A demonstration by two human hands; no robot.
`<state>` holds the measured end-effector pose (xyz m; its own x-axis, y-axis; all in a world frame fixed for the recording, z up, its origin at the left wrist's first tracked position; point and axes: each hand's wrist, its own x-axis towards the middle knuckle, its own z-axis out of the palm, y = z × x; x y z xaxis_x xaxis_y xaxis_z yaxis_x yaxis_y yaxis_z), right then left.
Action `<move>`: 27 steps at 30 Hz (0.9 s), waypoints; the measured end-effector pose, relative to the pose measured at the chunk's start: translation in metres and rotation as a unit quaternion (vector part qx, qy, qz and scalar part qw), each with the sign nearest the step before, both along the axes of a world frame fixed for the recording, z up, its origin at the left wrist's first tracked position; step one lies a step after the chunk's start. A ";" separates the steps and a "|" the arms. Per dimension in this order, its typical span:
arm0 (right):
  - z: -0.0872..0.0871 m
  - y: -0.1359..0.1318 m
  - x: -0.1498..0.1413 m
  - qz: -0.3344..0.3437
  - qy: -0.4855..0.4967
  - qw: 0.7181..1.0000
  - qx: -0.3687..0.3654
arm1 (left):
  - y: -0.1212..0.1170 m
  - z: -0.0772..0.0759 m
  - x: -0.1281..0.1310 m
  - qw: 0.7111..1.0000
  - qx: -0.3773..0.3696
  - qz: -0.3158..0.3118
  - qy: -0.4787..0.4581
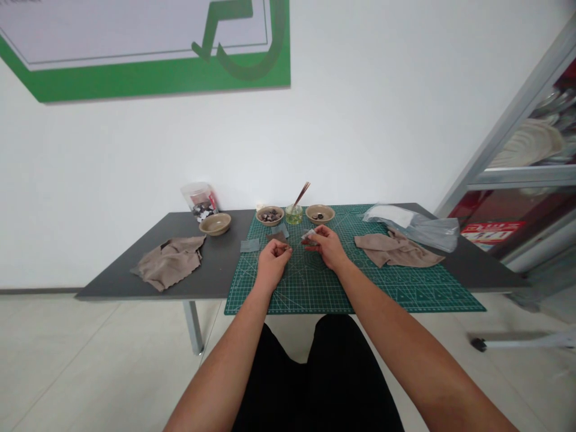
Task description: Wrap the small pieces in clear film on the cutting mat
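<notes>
My left hand is closed in a pinch over the green cutting mat. A small dark bit shows at its fingertips, too small to name. To its right, my right hand grips a small grey sheet piece between thumb and fingers, slightly above the mat. The hands are apart. Near my left hand lie a flat grey square, a brown square and another grey square. Behind them stands a bowl of dark chips.
At the mat's back are a glass jar with thin brown sticks and a bowl with few dark pieces. Brown cloths lie left and right, near a plastic bag. Another bowl and a clear tub stand left.
</notes>
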<state>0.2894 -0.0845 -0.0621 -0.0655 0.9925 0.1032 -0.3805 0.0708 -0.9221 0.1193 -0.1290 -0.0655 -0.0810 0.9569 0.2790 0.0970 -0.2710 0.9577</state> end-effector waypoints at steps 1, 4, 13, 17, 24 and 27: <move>0.000 0.000 0.000 -0.003 -0.001 1.000 0.003 | 0.000 0.000 0.000 1.000 -0.003 -0.003 0.001; 0.001 -0.001 0.000 -0.016 -0.013 1.000 0.005 | -0.001 0.002 0.000 1.000 -0.011 -0.013 0.008; 0.003 -0.001 -0.004 -0.005 0.025 1.000 -0.001 | -0.001 0.002 0.001 0.999 -0.012 -0.005 0.030; 0.007 -0.004 -0.003 -0.021 -0.010 1.000 -0.010 | -0.002 0.004 0.001 0.999 -0.011 0.003 0.046; 0.008 -0.004 -0.002 -0.011 -0.030 0.999 -0.018 | -0.003 0.006 0.002 0.999 -0.021 -0.006 0.041; 0.004 -0.001 -0.003 -0.011 -0.018 0.999 -0.036 | -0.002 0.004 0.002 0.999 -0.018 -0.011 0.032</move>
